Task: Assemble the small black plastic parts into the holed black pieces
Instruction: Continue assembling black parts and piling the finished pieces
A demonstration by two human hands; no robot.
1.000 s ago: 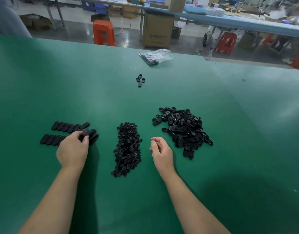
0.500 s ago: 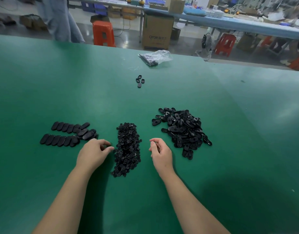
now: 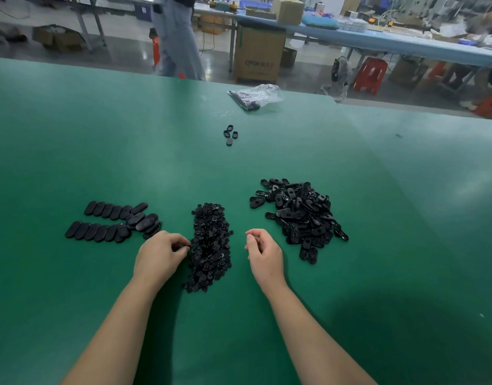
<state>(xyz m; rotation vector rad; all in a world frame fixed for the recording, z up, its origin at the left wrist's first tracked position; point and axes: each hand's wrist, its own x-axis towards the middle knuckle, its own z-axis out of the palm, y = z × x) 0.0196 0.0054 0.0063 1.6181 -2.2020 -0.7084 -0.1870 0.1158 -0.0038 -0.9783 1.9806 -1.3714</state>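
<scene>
Factory floor fills the background: a person in jeans [image 3: 181, 40] walks past a cardboard box [image 3: 258, 55] and red stools [image 3: 369, 75], beyond a green bench [image 3: 72, 134].

At the left lie the finished pieces [image 3: 114, 222], smooth ovals shingled in two rows that run left to right, each oval's long axis angled up toward the far right; a few lie loose on the rows' right end.

A second ago the left hand [image 3: 159, 257] was over those rows; it has since swung right to the left edge of the heap of small parts [image 3: 210, 245], where its fingertips are bunched in a pinch against the heap. Whether a part is already caught between them I cannot tell. That shift suggests one unit has just been laid down and the next cycle is starting with an insert.

The heap itself is a narrow strip, long axis running away from the person.

The right hand [image 3: 264, 252] has barely moved: fingers loosely curled, hovering between the two heaps, with no part visible in them.

Just right of it sits the pile of holed pieces [image 3: 301, 216], jumbled, pointing every way. Farther off lie a few stray pieces [image 3: 230, 134] and a plastic bag [image 3: 256, 95].
</scene>
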